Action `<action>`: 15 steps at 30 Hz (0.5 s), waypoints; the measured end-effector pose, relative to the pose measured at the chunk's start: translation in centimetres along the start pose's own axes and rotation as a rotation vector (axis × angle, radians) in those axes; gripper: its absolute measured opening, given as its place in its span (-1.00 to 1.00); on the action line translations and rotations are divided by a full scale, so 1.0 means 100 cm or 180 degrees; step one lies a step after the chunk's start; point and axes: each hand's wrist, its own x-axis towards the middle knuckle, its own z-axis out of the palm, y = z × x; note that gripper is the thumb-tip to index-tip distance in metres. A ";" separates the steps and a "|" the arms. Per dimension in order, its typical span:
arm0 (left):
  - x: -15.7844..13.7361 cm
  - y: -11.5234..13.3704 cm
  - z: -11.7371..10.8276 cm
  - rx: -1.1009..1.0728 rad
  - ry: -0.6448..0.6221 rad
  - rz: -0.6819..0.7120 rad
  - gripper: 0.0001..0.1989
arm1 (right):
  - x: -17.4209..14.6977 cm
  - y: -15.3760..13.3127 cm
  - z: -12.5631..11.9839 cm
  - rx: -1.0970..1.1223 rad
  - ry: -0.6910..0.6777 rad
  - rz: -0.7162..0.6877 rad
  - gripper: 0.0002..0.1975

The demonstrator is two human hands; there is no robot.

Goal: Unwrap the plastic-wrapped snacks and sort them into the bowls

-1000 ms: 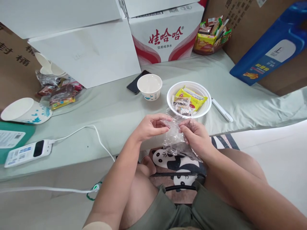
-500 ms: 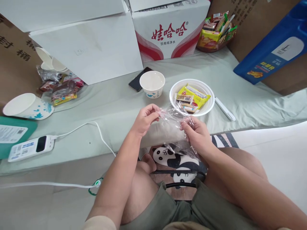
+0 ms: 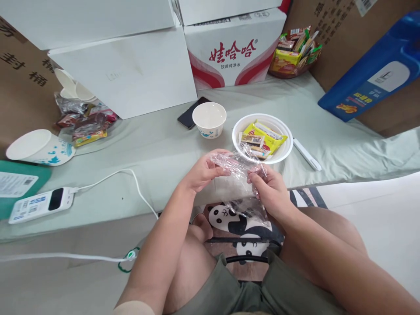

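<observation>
Between my hands is a clear plastic bag (image 3: 241, 181), crumpled at the top and hanging down in front of the table edge. My left hand (image 3: 206, 170) grips its upper left side, part of the film lying over the fingers. On the other side, my right hand (image 3: 269, 183) pinches the bag between thumb and fingers. Just beyond it stands a white bowl (image 3: 288, 151) with a yellow snack packet (image 3: 271, 140) and smaller wrapped snacks (image 3: 252, 140) inside. A paper cup (image 3: 210, 122) with blue print stands upright behind my left hand.
A phone (image 3: 193, 113) lies behind the cup, and a white utility knife (image 3: 307, 154) right of the bowl. Boxes (image 3: 236, 57), a snack basket (image 3: 295, 65) and a blue jug (image 3: 370, 74) line the back. A power strip (image 3: 42, 204) and tipped paper bucket (image 3: 42, 147) sit left.
My left hand has shifted right and slightly down, closer to my right hand, and the film now spreads over its fingers. The view has tilted slightly.
</observation>
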 end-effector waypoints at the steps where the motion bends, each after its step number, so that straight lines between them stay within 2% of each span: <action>1: 0.000 -0.001 0.000 0.0022 0.0000 0.0040 -0.50 | 0.000 0.000 0.000 -0.0082 -0.0036 0.0000 -0.77; 5: 0.004 -0.003 0.000 0.0298 0.0497 0.0253 -0.61 | 0.001 0.000 0.002 -0.0216 -0.0045 -0.0031 -0.75; 7: 0.006 -0.005 0.002 0.0449 0.0887 0.0234 -0.68 | 0.002 0.001 0.003 -0.0264 0.0058 -0.0086 -0.77; 9: 0.006 -0.006 0.005 0.0480 0.1109 0.0092 -0.75 | 0.003 0.003 0.004 -0.0399 0.0150 -0.0166 -0.80; 11: 0.005 -0.006 0.006 0.0354 0.0912 -0.0122 -0.70 | 0.004 0.005 0.005 -0.0602 0.0198 -0.0255 -0.84; 13: 0.004 -0.004 0.005 0.0049 0.0501 -0.0263 -0.53 | 0.005 0.006 0.007 -0.0800 0.0197 -0.0338 -0.85; 15: 0.003 -0.001 0.003 -0.0265 0.0278 -0.0261 -0.44 | 0.005 0.007 0.008 -0.0909 0.0131 -0.0378 -0.86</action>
